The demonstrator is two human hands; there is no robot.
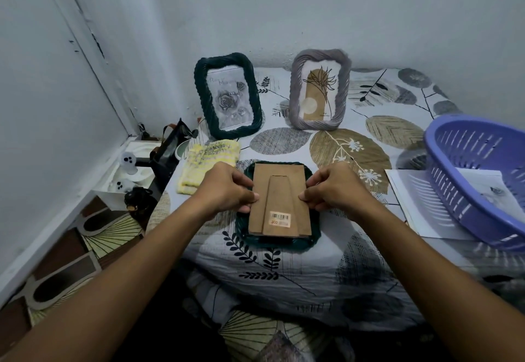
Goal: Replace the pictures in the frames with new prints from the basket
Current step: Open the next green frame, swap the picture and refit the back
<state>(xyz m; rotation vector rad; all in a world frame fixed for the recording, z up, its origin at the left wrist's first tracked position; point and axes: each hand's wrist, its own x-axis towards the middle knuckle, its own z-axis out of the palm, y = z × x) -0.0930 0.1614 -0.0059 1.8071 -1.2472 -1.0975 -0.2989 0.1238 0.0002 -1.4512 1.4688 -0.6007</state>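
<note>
Nearest us, our left hand [227, 188] and right hand [335, 188] pinch the two side edges of the brown backing board [279, 202], which lies between them on a dark green frame [279, 241] set face down on the leaf-patterned cloth [284, 270]. To the right a purple basket [480, 180] sits partly on a white print [420, 208], with another sheet inside it. A yellow knitted cloth [207, 163] lies left of our left hand. Farther back stand a green frame with a rose print [227, 94] and, to its right, a grey frame with a flower print [319, 89].
</note>
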